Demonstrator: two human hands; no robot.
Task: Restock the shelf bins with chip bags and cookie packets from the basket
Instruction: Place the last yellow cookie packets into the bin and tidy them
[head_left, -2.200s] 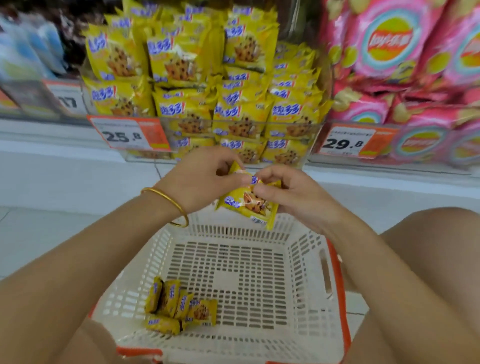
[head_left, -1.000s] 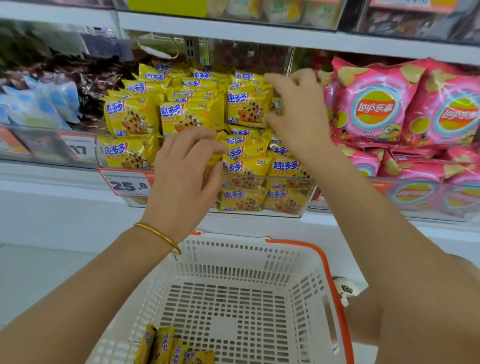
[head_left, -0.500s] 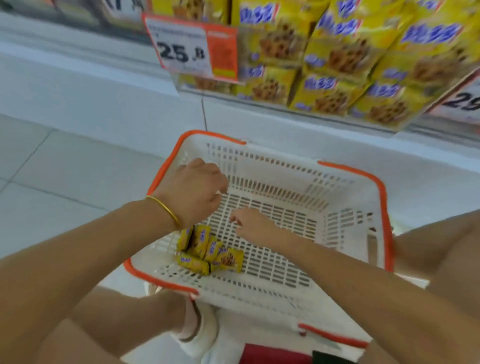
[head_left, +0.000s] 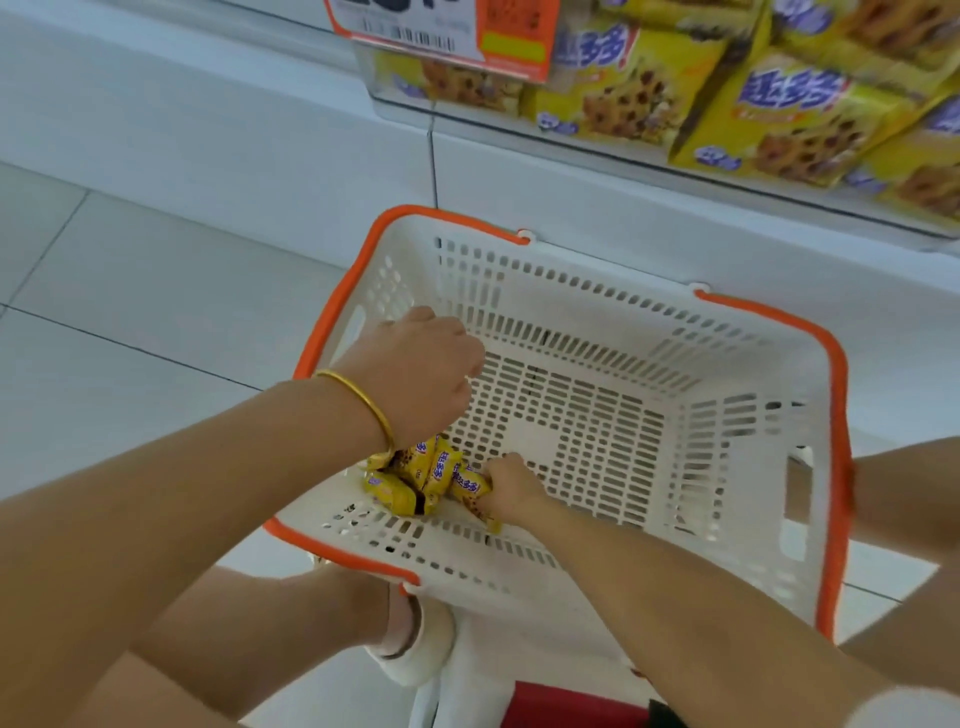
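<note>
Down into a white slotted basket (head_left: 571, 291) with an orange rim, standing on pale floor tiles (head_left: 130, 286) close against the shelf base. Both forearms stretched in from the near side, left one higher, right one lower and deeper.

Up at the top right, a clear shelf bin (head_left: 400, 104) packed with large yellow cookie bags (head_left: 779, 119). Blue lettering and chocolate-chip cookies printed on their fronts, and an orange-and-white price tag (head_left: 447, 31) clipped to the bin's front edge.

Left hand (head_left: 415, 374) hovering over the basket's near left corner, back turned up, knuckles bent, fingers tucked underneath and hidden. Cannot tell whether holding anything.

Right hand (head_left: 511, 491) down on the basket floor, fingers curled round the rightmost packet (head_left: 470, 486) of the heap, gripping it at one end.

Heaped in that near left corner, directly under the left wrist, a small cluster of cookie packets (head_left: 405, 488). Yellow wrappers, blue script and brown cookie pictures, crinkled, lying at mixed angles and touching one another.

Below the basket's near edge, a white shoe (head_left: 421, 649). Round the left wrist, a thin gold bangle (head_left: 363, 402).
</note>
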